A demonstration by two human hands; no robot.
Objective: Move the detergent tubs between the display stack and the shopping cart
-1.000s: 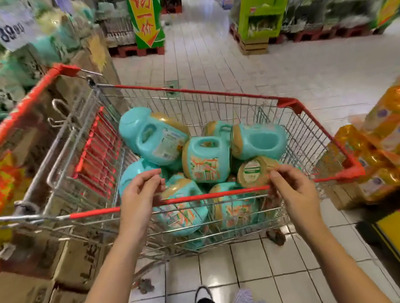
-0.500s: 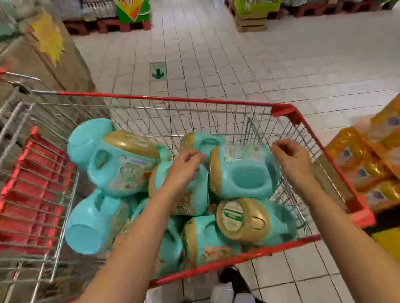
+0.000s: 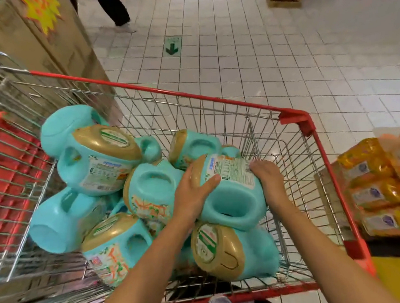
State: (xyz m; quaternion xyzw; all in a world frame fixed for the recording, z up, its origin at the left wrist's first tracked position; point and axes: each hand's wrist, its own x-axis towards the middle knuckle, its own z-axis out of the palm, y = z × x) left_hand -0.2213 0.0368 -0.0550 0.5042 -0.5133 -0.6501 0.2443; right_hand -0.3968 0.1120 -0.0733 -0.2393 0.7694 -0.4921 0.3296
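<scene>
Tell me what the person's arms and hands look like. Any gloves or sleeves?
No gloves, no sleeves in view. The left hand and right hand are bare, and both forearms are bare to the picture's edge. No watch, ring or bracelet shows.

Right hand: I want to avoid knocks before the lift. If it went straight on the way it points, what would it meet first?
The teal tub it holds: the right hand points forward-left, its fingers against the tub's labelled side. Past that, probably the cart's wire wall, though depth is unclear.
</scene>
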